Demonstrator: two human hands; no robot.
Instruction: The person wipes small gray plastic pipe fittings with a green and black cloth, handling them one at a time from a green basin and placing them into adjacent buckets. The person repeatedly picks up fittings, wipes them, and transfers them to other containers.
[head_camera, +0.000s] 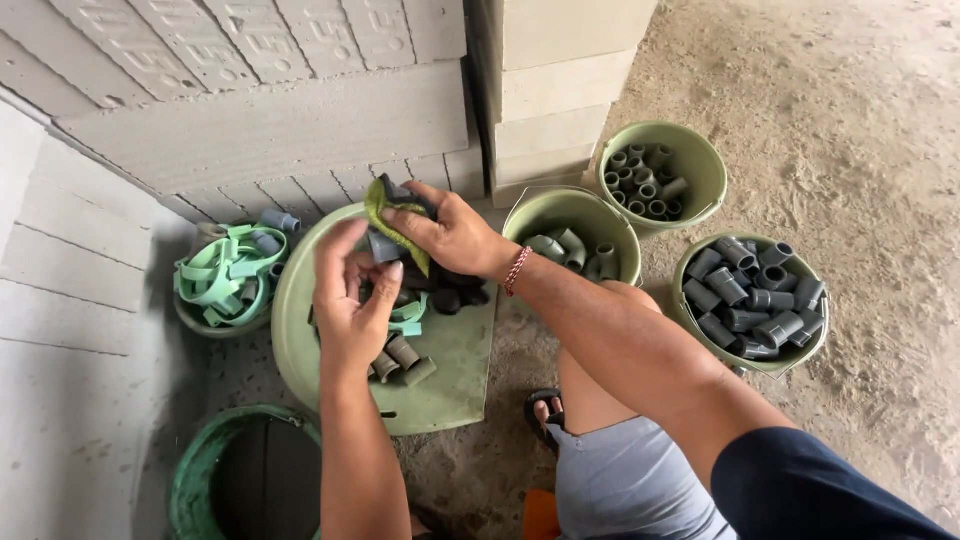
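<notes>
My left hand (350, 300) holds a small grey pipe fitting (383, 246) above a pale green tray (450, 370). My right hand (450, 235) grips a green scouring cloth (392, 212) pressed against that fitting. On the tray below lie several more fittings (400, 360), some green plastic rings (410, 315) and a few dark pieces (455, 295). A red braided band sits on my right wrist.
Three green buckets of grey fittings stand to the right: one (700, 160) far, one (540, 215) by the tray, one (790, 355) nearest. A bowl of green rings (225, 275) is left. A dark green tub (200, 470) sits below. Concrete blocks (300, 130) wall the back.
</notes>
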